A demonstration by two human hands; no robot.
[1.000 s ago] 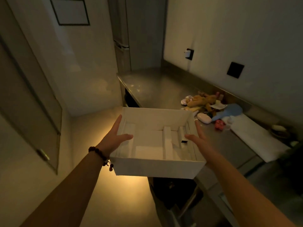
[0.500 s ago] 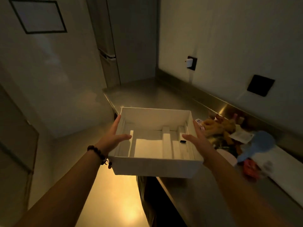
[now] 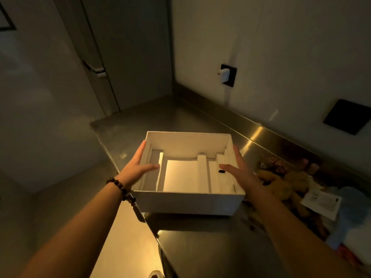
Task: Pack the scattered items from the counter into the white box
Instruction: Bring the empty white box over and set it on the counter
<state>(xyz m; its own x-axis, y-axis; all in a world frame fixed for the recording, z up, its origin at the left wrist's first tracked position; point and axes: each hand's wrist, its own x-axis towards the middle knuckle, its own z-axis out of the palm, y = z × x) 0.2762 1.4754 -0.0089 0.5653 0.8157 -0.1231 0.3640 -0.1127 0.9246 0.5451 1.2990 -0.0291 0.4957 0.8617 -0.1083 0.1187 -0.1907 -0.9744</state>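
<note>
A person holds an open white box between both hands above the near corner of a stainless-steel table in a dimly lit kitchen, warm light glowing on the floor below. The left hand presses flat against the box's left wall, fingers straight along the outside and the thumb reaching over the rim into the interior; a dark beaded bracelet circles that wrist. The right hand mirrors it on the right wall — fingers extended along the outside, thumb lying over the edge inside. Neither hand curls around the cardboard; the box is carried between the two flat palms. Inside, white cardboard dividers split the box into several compartments, and a small dark object sits in the right-hand section near the thumb — too small to identify. To the right of the box, on the table against the steel backsplash, lies the cluster of scattered items: a tan plush toy, a white paper tag and something pale blue, all blurred at the frame's edge. On the wall behind, a white plug sits in a black socket, with a second black plate farther right.
</note>
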